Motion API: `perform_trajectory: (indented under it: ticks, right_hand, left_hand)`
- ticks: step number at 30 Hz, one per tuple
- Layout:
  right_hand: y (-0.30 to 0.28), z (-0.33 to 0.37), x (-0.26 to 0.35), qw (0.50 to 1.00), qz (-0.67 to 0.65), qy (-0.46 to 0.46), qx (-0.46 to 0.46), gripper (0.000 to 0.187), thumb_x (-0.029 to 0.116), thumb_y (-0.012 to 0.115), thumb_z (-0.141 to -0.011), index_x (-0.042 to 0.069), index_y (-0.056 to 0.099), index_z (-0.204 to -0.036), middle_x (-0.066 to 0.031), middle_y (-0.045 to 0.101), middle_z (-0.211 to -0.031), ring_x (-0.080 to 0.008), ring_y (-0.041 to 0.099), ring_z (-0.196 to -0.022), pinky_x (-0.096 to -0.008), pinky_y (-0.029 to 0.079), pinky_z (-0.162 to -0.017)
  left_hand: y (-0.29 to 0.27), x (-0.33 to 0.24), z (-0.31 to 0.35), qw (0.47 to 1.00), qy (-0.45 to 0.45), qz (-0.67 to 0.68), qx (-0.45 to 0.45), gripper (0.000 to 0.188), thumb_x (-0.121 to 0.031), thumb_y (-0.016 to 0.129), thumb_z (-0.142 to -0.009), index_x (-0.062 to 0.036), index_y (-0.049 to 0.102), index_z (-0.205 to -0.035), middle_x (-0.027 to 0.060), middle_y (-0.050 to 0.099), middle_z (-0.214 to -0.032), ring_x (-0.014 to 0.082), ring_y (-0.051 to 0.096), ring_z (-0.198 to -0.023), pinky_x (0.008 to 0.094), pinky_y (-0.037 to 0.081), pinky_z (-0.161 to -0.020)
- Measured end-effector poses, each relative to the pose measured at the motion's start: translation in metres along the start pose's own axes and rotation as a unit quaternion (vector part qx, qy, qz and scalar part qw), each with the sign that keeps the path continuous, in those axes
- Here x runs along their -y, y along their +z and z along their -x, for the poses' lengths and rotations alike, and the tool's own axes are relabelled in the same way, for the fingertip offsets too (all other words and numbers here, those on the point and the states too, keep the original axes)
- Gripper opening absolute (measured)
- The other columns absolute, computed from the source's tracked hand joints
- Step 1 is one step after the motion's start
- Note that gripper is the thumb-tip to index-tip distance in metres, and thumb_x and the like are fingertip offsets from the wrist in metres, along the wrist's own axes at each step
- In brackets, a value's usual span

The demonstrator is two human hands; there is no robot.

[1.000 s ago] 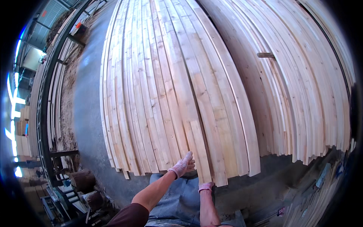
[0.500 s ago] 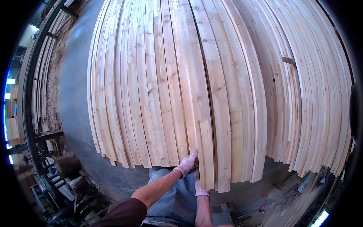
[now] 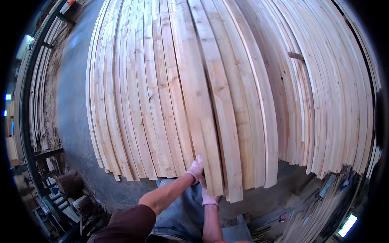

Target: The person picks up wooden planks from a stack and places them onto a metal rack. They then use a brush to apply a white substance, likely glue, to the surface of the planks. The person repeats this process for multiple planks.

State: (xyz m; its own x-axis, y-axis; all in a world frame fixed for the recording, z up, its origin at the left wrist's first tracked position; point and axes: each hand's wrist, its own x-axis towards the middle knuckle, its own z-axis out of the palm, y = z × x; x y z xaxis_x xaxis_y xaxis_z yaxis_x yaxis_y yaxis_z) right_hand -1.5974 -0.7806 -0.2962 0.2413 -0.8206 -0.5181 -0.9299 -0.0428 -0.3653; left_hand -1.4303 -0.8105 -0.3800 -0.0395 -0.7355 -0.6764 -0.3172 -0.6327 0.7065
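Note:
A long pale wooden board (image 3: pixel 209 158) lies in the row of boards in front of me, its near end sticking out toward my body. My left hand (image 3: pixel 196 170), in a pale knitted glove, is closed on the board's left edge with the thumb up along its side. Just nearer to me, my right hand (image 3: pixel 208 196), gloved the same way, grips the board by its near end from below; the board hides most of its fingers. A dark gap separates this board from the neighbouring board (image 3: pixel 231 162) on the right. More boards (image 3: pixel 150 121) lie side by side to the left.
Further right is another wide stack of boards (image 3: pixel 336 105), with a short wood piece (image 3: pixel 296 55) on it. Thin strips (image 3: pixel 306 220) lie on the floor at lower right. A dark metal rack (image 3: pixel 26 105) and log pieces (image 3: pixel 69 182) stand left, beyond the grey floor (image 3: pixel 73 101).
The board's near end has shifted left and a little away from me, with both hands on it. The gap to the board on its right looks wider.

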Motion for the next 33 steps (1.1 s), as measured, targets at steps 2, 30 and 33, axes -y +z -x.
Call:
perform_trajectory:
  ticks: [2,30,33]
  right_hand:
    - [0.029,-0.01,0.003,0.946,-0.321,0.05,-0.009,0.055,0.026,0.068,-0.093,0.006,0.051,-0.141,-0.0152,0.063,-0.132,-0.0325,0.061,-0.119,-0.0493,0.052,-0.099]
    - [-0.213,-0.078,0.173,0.825,-0.486,0.034,0.284,0.081,0.064,0.04,-0.101,-0.01,0.061,-0.129,-0.0174,0.067,-0.124,-0.0245,0.061,-0.114,-0.0355,0.047,-0.099]
    - [-0.19,-0.085,0.157,0.94,-0.246,-0.165,0.171,0.05,0.039,0.035,-0.106,0.004,0.057,-0.133,-0.0345,0.063,-0.119,-0.045,0.06,-0.115,-0.0458,0.048,-0.097]
  left_hand:
    - [-0.03,-0.012,0.015,0.867,-0.043,0.496,-0.021,0.061,-0.036,0.069,-0.09,-0.001,0.052,-0.137,0.0236,0.066,-0.121,0.0347,0.069,-0.105,0.0447,0.058,-0.078]
    - [-0.082,-0.146,0.138,0.864,-0.058,0.494,-0.084,0.093,-0.081,0.029,-0.093,-0.0052,0.057,-0.139,0.0141,0.067,-0.129,0.0305,0.064,-0.118,0.0479,0.052,-0.097]
    - [-0.084,-0.154,0.15,0.851,-0.087,0.51,-0.095,0.093,-0.082,0.029,-0.093,-0.0051,0.058,-0.138,0.0144,0.066,-0.129,0.0305,0.064,-0.118,0.0477,0.052,-0.097]
